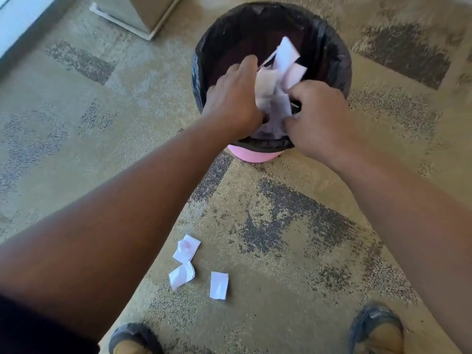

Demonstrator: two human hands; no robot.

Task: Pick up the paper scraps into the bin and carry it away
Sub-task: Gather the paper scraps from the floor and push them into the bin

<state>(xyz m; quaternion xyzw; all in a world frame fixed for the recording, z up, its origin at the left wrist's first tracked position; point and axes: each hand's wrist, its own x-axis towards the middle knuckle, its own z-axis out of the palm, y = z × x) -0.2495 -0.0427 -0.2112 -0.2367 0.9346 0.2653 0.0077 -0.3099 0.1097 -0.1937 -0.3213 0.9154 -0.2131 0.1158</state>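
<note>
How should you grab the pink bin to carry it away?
Best by the rim, one hand on each side, coming down from above. The bin stands upright on the carpet and is round with an open top, so the rim gives the fingers an edge to hook. No handle shows. The black liner folds over the rim, so grip through it.
</note>
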